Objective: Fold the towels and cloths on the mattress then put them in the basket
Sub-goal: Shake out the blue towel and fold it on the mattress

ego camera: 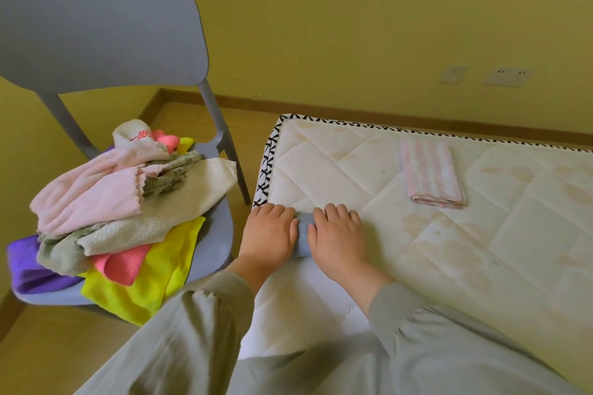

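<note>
Two hands (268,234) (337,239) press one blue cloth (305,236), one folded towel (431,175) apart.

Seen from the left hand (269,236) and the right hand (338,239), the mattress (481,266) lies open from 1 to 4 o'clock, except a folded pink striped towel (431,175) at 2 o'clock. At 9 o'clock a grey chair (96,26) with a pile of cloths (128,199) stands near the mattress edge.
</note>
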### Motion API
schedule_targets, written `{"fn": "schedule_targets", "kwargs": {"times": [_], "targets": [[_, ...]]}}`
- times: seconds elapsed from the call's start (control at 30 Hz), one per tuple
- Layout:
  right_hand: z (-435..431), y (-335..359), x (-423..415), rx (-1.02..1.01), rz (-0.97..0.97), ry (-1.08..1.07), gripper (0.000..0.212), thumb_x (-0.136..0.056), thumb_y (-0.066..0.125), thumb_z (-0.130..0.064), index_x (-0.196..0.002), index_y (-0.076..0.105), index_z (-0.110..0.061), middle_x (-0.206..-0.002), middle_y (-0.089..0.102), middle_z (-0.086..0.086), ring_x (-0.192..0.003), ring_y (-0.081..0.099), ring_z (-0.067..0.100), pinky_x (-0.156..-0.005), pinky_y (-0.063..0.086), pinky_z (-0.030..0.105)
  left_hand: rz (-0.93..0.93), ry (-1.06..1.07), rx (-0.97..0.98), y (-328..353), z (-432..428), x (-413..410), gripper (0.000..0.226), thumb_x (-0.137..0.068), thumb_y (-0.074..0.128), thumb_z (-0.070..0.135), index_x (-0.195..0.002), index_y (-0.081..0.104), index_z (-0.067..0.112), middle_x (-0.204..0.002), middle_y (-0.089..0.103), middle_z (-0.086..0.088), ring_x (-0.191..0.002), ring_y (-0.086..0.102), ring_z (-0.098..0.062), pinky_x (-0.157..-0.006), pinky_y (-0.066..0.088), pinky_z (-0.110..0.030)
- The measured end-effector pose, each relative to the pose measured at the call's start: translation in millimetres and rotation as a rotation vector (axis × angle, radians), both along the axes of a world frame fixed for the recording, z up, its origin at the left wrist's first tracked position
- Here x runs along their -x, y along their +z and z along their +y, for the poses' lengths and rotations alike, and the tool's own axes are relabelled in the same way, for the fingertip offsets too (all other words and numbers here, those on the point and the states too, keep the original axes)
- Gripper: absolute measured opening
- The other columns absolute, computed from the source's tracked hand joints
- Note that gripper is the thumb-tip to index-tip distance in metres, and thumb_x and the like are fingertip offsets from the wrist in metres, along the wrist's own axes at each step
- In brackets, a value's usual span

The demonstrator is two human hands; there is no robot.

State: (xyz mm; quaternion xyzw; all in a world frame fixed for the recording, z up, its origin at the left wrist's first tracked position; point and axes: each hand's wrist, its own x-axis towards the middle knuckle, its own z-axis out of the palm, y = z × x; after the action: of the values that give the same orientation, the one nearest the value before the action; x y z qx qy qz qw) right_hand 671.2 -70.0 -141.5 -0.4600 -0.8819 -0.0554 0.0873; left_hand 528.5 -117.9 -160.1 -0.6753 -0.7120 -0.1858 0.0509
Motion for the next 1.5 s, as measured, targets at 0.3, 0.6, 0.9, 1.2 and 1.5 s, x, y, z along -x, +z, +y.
{"fn": "schedule_targets", "kwargs": {"times": [0.3, 0.6, 0.9, 1.2, 1.5], "targets": [[21.6, -21.7, -13.3, -0.001, 0.14, 0.076, 0.034, -0.084, 0.039, -0.036, -0.063, 0.054, -0.014, -0.056, 0.053, 0.004, -0.055, 0.051, 0.028, -0.057, 0.043, 0.033, -0.048, -0.072, -0.062, -16.5, 13.9, 11.6, 0.038, -0.092, 0.035, 0.033, -0.065, 0.054, 0.013, -0.057, 0.052, -0.002, -0.053, 0.048, -0.024, -0.051, 0.046, -0.035], [42.6, 6.9, -36.2, 0.695, 0.096, 0.121, 0.067, -0.078, 0.063, -0.06, -0.133, 0.048, -0.023, -0.123, 0.054, -0.001, -0.118, 0.043, 0.019, -0.101, 0.033, 0.028, 0.085, -0.259, 0.595, 32.5, 17.5, 37.6, 0.077, -0.066, 0.06, 0.077, -0.117, 0.047, 0.02, -0.104, 0.059, 0.003, -0.093, 0.056, -0.018, -0.084, 0.048, -0.033], [21.8, 19.9, -22.5, 0.484, -0.269, 0.273, 0.086, -0.06, 0.075, -0.05, -0.132, 0.037, -0.022, -0.118, 0.053, -0.004, -0.113, 0.048, 0.019, -0.104, 0.03, 0.035, 0.257, -0.341, 0.535, 40.3, 11.1, 13.2, 0.056, -0.074, 0.07, 0.048, -0.119, 0.05, 0.02, -0.109, 0.057, -0.001, -0.1, 0.056, -0.02, -0.088, 0.041, -0.029], [19.9, 35.5, -26.9, 0.555, -0.194, 0.165, 0.033, -0.07, 0.065, -0.023, -0.097, 0.045, -0.02, -0.09, 0.058, 0.0, -0.078, 0.053, 0.023, -0.064, 0.036, 0.028, 0.135, -0.285, 0.632, 53.6, 8.4, 10.9, 0.04, -0.079, 0.066, 0.032, -0.112, 0.049, 0.018, -0.095, 0.061, -0.002, -0.087, 0.061, -0.023, -0.071, 0.049, -0.033], [33.1, 27.0, -44.4, 0.949, 0.397, -0.147, 0.054, -0.06, 0.081, -0.015, -0.104, 0.052, -0.026, -0.09, 0.057, -0.006, -0.08, 0.059, 0.011, -0.059, 0.048, 0.021, -0.612, -0.029, 0.747, 48.4, 9.6, 47.4, 0.044, -0.067, 0.08, 0.017, -0.103, 0.057, 0.027, -0.099, 0.061, 0.004, -0.095, 0.058, -0.017, -0.081, 0.048, -0.027]]}}
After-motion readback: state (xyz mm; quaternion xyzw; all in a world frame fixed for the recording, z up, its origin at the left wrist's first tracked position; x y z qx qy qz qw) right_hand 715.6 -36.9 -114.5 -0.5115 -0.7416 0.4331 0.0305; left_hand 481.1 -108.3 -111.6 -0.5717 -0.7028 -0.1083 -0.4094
